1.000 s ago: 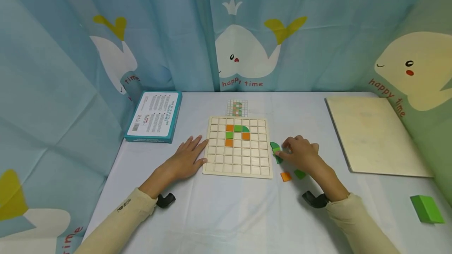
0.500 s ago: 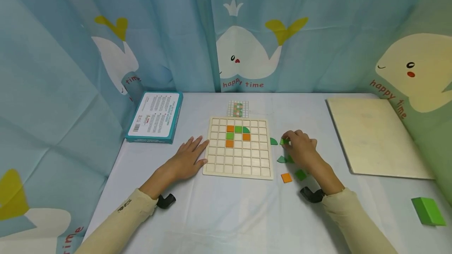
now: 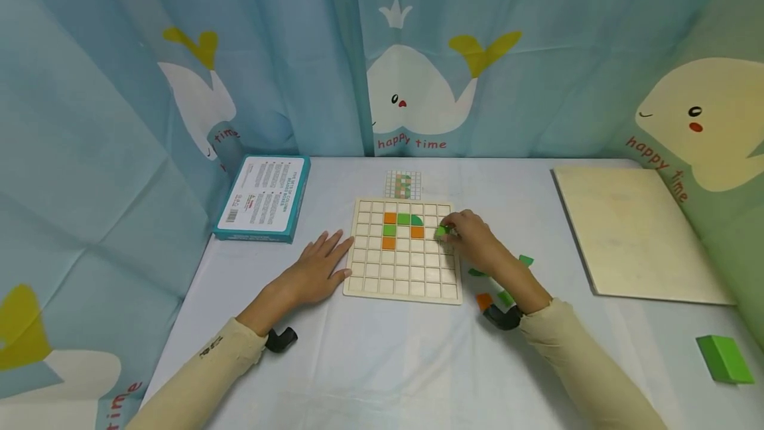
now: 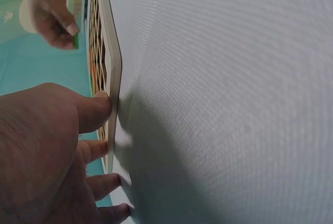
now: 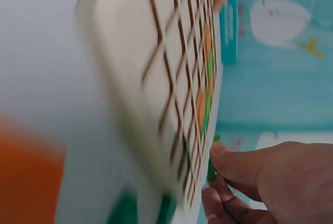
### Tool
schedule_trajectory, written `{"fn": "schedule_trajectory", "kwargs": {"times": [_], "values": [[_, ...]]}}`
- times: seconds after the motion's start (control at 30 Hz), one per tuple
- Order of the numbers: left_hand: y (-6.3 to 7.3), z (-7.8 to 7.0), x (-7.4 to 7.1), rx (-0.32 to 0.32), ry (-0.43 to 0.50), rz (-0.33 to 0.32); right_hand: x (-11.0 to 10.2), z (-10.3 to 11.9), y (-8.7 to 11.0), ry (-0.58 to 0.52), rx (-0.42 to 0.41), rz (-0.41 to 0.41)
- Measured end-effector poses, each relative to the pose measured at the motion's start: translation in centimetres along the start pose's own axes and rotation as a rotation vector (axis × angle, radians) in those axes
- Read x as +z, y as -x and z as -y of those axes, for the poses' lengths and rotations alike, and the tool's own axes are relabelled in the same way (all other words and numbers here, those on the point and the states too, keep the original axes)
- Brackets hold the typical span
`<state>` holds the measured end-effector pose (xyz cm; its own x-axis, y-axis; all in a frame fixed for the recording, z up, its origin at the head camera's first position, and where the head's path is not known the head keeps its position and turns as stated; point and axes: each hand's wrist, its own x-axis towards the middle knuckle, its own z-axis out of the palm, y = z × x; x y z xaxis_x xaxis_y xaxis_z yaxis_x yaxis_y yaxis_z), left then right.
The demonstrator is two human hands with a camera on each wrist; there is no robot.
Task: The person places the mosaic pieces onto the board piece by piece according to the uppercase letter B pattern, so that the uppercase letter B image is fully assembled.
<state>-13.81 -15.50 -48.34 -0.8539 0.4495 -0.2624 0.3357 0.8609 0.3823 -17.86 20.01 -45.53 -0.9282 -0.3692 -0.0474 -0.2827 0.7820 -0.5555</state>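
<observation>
The right hand (image 3: 473,239) has carried its green tile (image 3: 440,231) from beyond the grid board's (image 3: 401,273) right edge to over its right-hand columns, pinched between thumb and fingertips, seemingly clear of the surface. The left hand (image 3: 319,267), fingers spread, still touches the board's left edge.

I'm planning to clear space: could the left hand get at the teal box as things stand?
Probably yes: nothing visible lies between the left hand and the teal box, though that hand would need to leave the gridded board.
</observation>
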Motion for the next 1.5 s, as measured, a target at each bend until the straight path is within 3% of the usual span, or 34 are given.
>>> {"fn": "schedule_trajectory", "kwargs": {"times": [0.3,0.5,0.6,0.93,1.03,1.3,1.5], "values": [[0.0,0.0,0.0,0.003,-0.003,-0.005,3.9,3.8,-1.7,0.072,-0.154,0.004],[0.0,0.0,0.0,0.000,0.003,-0.008,5.0,4.5,-1.8,0.095,-0.262,-0.062],[0.0,0.0,0.0,-0.002,0.003,-0.008,5.2,4.6,-1.7,0.096,-0.271,-0.075],[0.1,-0.1,0.0,0.001,0.011,-0.003,4.8,4.1,-0.4,0.066,-0.179,-0.051],[0.1,-0.1,-0.1,0.000,0.007,-0.005,3.6,3.3,0.1,0.048,-0.153,-0.050],[0.0,0.1,0.1,-0.005,0.001,-0.002,-0.5,-0.5,1.3,0.011,0.011,-0.032],[0.0,-0.1,-0.1,-0.007,0.000,0.004,-1.8,-1.8,1.8,0.004,0.092,0.004]]}}
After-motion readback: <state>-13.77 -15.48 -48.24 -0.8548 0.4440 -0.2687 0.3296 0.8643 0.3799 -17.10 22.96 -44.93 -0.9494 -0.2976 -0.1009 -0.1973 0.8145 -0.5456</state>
